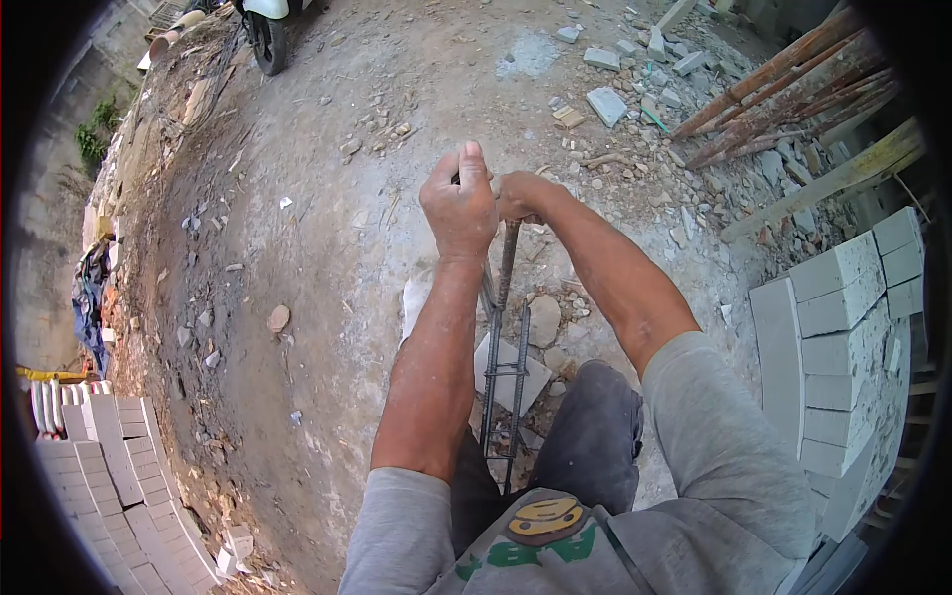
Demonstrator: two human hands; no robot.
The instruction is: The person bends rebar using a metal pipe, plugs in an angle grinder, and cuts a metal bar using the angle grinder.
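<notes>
My left hand (pixel 461 203) is closed in a fist, thumb upward. A small dark bit shows between its fingers, but what it grips is hidden. Right beside it, my right hand (pixel 526 196) is closed at the top of a rusty ribbed rebar (pixel 507 268), which slopes down toward my legs. Below, a narrow rebar frame (pixel 521 369) with short cross ties runs between my knees. A second bar passes partly behind my left forearm. Under the frame lies a pale flat slab (pixel 511 375).
Stacked grey blocks stand at right (pixel 833 372) and lower left (pixel 109 486). Rusty poles (pixel 773 84) lean at upper right above broken block rubble (pixel 607 104). A vehicle's wheel (pixel 266 45) is at the top left. Loose stones litter the dirt ground (pixel 297 218).
</notes>
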